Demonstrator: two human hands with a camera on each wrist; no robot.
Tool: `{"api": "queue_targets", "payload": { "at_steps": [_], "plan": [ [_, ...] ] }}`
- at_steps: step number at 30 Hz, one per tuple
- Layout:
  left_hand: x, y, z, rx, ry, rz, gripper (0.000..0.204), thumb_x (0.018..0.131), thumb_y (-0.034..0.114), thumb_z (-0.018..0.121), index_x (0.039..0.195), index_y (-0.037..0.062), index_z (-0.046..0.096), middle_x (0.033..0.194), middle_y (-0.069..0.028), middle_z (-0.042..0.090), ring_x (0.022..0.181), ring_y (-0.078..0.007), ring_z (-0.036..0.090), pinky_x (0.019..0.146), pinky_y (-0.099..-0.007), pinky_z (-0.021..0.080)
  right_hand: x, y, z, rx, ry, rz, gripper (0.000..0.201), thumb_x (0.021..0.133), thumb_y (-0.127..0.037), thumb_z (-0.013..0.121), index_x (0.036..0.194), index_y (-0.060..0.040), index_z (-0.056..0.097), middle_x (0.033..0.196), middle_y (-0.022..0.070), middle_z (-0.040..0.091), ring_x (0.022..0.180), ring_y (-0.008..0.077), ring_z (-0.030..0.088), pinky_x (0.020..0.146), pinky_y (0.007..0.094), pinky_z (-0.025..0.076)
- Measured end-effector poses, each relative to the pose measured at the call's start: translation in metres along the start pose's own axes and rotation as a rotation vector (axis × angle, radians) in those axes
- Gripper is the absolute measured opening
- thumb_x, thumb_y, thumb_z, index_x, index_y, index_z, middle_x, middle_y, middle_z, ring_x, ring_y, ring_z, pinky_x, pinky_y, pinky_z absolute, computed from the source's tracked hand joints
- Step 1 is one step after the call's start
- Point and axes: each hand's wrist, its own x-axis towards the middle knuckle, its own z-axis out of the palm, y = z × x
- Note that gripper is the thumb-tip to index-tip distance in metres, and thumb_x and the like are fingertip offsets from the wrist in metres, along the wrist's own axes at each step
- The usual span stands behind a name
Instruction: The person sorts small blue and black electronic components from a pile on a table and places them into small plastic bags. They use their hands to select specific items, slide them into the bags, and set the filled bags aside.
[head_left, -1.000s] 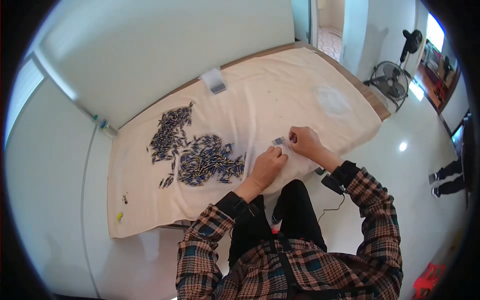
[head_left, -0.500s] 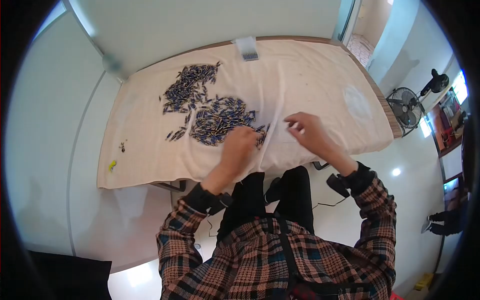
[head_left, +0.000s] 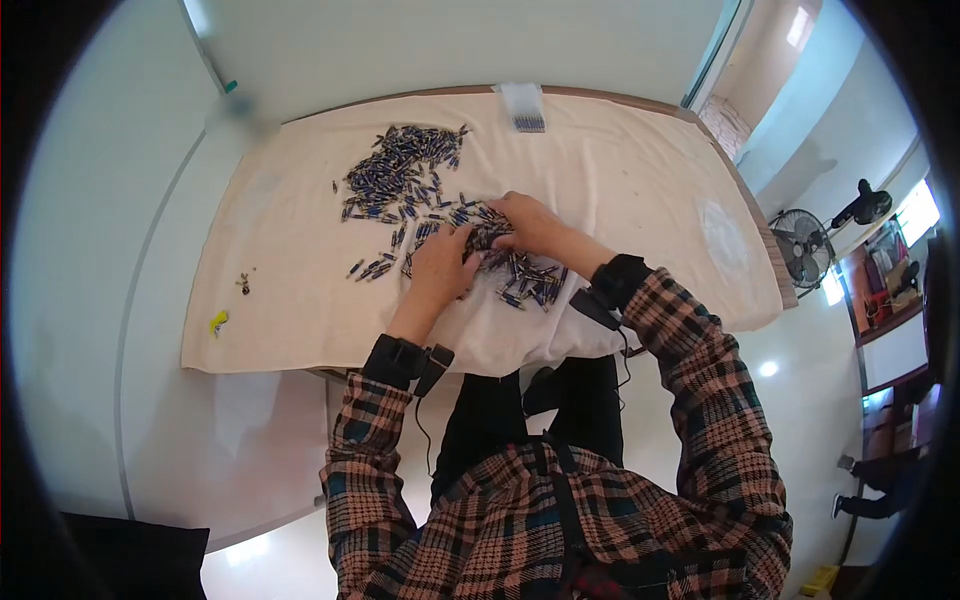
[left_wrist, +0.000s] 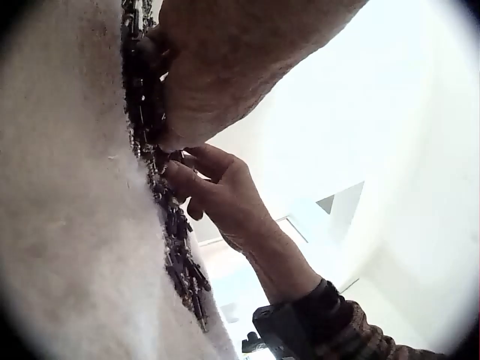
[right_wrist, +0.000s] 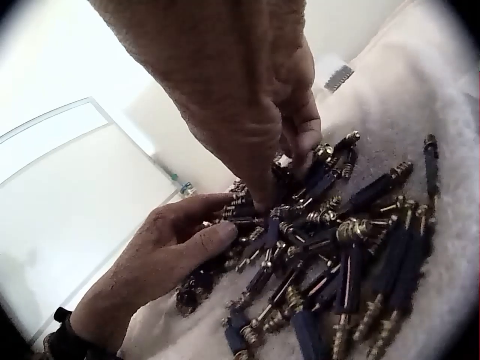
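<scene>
Two heaps of small dark blue rods with brass-coloured coiled ends lie on a cream cloth [head_left: 620, 190]. Both hands work in the front heap [head_left: 532, 282]. My left hand [head_left: 438, 265] rests at its left side, with fingers extended along the rods and the thumb lying over them in the right wrist view. From the right, my right hand [head_left: 535, 225] reaches in, thumb and fingers apart around some rods. Its fingertips [left_wrist: 180, 169] touch the heap in the left wrist view. Behind them, the second heap [head_left: 405, 160] spreads out untouched.
A clear packet [head_left: 524, 108] with a row of rods lies at the back edge. A yellow item [head_left: 218, 322] and small dark bits [head_left: 243, 283] lie at the left. Clear plastic [head_left: 722, 235] lies at the right. A fan [head_left: 805, 245] stands beyond the table's right end.
The hands were together right of the heap over a small group of rods, then drew apart; now both have moved left onto the front heap. The head view has shifted too.
</scene>
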Motion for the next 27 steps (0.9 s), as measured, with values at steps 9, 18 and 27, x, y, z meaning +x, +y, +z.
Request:
{"api": "queue_targets", "payload": {
  "at_steps": [9, 18, 27],
  "plan": [
    [0.012, -0.013, 0.014, -0.137, 0.047, -0.112, 0.033, 0.076, 0.017, 0.070, 0.107, 0.0087, 0.062, 0.092, -0.0132, 0.065, 0.088, -0.0331, 0.061, 0.075, -0.0415, 0.049, -0.013, -0.001, 0.032, 0.064, 0.087, 0.010, 0.046, 0.070, -0.022, 0.076, 0.112, -0.0078, 0.063, 0.100, 0.0182, 0.063, 0.096, 0.0358, 0.058, 0.085, 0.0433, 0.045],
    [-0.010, 0.022, 0.017, -0.332, 0.029, -0.021, 0.026, 0.077, 0.008, 0.068, 0.102, 0.0059, 0.062, 0.094, -0.0145, 0.065, 0.087, -0.0296, 0.063, 0.073, -0.0373, 0.049, -0.059, -0.029, 0.006, 0.428, 0.097, 0.255, 0.021, 0.079, -0.018, 0.070, 0.092, -0.0024, 0.068, 0.072, 0.0076, 0.067, 0.064, 0.0198, 0.061, 0.058, 0.0300, 0.048],
    [-0.019, 0.013, 0.020, -0.498, 0.036, -0.094, 0.021, 0.079, 0.006, 0.065, 0.100, 0.0039, 0.063, 0.094, -0.0133, 0.064, 0.081, -0.0279, 0.062, 0.072, -0.0343, 0.049, -0.069, -0.037, -0.005, 0.949, 0.047, 0.448, 0.015, 0.090, -0.016, 0.062, 0.094, -0.0033, 0.068, 0.070, -0.0017, 0.064, 0.059, 0.0028, 0.055, 0.047, 0.0179, 0.041]
  ]
}}
